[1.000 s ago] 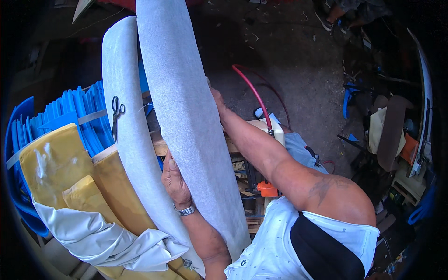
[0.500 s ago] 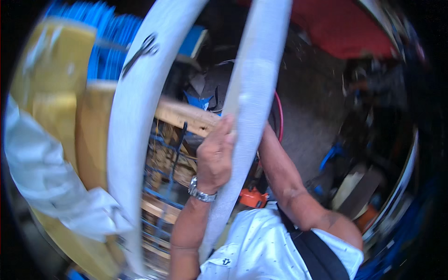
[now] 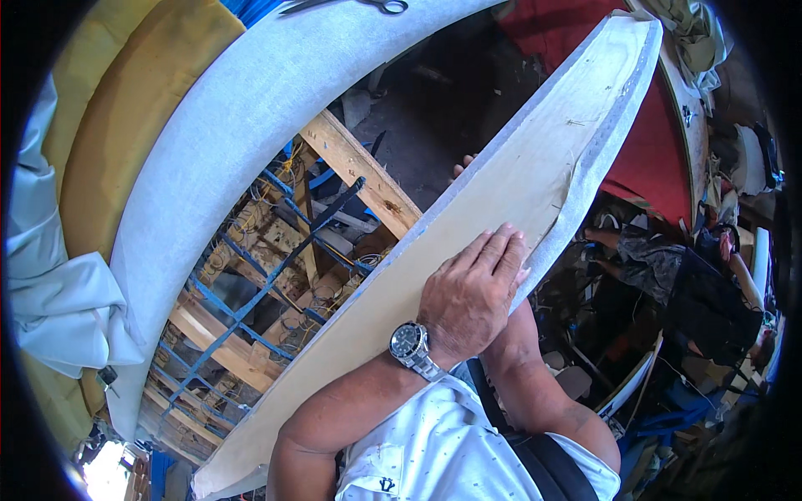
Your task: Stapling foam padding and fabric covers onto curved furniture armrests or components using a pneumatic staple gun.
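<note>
A long, tapering board (image 3: 535,159) slants across the middle, its bare pale wood face up. Whitish-grey fabric (image 3: 576,188) wraps over its rim, its cut edge loose and wavy on the right. My left hand (image 3: 472,296), with a metal watch (image 3: 409,342) on the wrist, lies flat on the wood, fingers stretched out. Beneath the board runs my right arm; only the fingertips of my right hand (image 3: 462,165) show past the far edge, bearing it from below. The rest of that hand is hidden.
Left stands a curved, fabric-covered piece (image 3: 192,159) with black scissors (image 3: 393,7) on top. Between it and the board is a wooden frame (image 3: 363,175) with blue webbing (image 3: 242,313). Yellow foam (image 3: 150,108) and white cloth (image 3: 67,275) lie far left. Red material (image 3: 652,167) and clutter lie right.
The board has turned over from its fabric-covered side to its bare wood face. My left hand has gone from its side to flat on the wood. The view has shifted too.
</note>
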A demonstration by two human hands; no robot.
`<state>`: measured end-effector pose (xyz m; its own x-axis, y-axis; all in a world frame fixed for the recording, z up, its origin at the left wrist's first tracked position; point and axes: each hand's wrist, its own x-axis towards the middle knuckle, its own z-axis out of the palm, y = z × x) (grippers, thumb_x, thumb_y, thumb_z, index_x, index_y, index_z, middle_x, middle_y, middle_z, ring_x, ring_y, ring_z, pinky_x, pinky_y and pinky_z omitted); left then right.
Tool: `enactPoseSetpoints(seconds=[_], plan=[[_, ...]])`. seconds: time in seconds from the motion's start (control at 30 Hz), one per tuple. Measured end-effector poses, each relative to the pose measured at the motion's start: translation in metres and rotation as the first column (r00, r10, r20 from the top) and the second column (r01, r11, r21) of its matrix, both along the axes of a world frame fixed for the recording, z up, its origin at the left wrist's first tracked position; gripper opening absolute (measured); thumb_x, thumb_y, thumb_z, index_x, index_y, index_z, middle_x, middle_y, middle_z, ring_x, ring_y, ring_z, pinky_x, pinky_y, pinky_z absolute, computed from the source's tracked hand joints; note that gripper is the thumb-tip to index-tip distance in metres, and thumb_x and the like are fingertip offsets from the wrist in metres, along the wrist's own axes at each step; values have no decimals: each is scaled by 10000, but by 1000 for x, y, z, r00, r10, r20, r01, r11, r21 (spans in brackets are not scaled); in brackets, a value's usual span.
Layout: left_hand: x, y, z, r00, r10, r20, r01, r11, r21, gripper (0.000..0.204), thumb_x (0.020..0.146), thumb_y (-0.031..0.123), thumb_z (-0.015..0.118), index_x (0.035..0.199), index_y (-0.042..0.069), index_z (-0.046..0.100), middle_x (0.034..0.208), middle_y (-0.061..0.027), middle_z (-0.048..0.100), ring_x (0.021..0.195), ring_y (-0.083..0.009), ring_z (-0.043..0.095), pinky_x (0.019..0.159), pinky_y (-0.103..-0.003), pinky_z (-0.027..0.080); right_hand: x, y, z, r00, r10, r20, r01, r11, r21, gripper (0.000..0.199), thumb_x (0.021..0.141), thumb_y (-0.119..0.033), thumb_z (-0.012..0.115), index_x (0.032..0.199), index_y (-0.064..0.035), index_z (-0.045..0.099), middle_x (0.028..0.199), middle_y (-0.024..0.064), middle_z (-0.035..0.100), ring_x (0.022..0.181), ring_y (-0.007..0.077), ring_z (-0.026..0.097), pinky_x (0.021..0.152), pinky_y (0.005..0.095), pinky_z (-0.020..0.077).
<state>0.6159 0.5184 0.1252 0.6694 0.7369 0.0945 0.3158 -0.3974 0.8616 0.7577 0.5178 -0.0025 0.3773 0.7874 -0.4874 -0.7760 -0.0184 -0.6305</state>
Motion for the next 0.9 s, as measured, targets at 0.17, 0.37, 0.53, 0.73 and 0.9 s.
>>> enactPoseSetpoints(seconds=[0.17,0.37,0.53,0.73,0.9], plan=[[6,4,-4,1000,2,16,-2,1000,-12,381,992,237,545,1292,10,609,1284,-225,620,1175,-367,621,933,-441,534,5,3,1,970,-156,-186,178,978,108,616,1020,-501,441,1448,-59,400,1364,187,516,1256,290,540,1091,419,460],[15,-1,-3,1000,-10,11,9,999,37,378,985,239,560,1285,17,616,1275,-213,626,1158,-356,631,909,-441,546,3,-6,23,959,-215,-187,223,975,23,642,1025,-512,409,1483,-66,357,1407,185,485,1282,296,514,1087,423,461],[26,-19,2,1000,-18,-22,19,998,67,384,970,226,574,1294,21,604,1295,-206,614,1168,-366,619,926,-441,534,18,-2,31,958,-214,-191,223,974,31,648,1025,-515,404,1481,-56,359,1431,182,468,1299,300,499,1102,421,446],[34,-39,-1,995,5,-102,5,996,89,406,947,228,603,1301,28,592,1313,-195,603,1180,-366,607,933,-449,525,20,2,30,900,-288,-327,258,957,-133,632,1029,-494,415,1457,-30,391,1429,183,474,1315,302,488,1115,423,431],[30,-40,-3,992,14,-125,-5,998,67,405,940,220,609,1295,27,595,1319,-181,595,1183,-353,600,926,-453,515,18,-1,17,839,-356,-412,247,923,-295,622,1031,-480,423,1441,-13,411,1427,183,478,1326,303,480,1124,424,421]])
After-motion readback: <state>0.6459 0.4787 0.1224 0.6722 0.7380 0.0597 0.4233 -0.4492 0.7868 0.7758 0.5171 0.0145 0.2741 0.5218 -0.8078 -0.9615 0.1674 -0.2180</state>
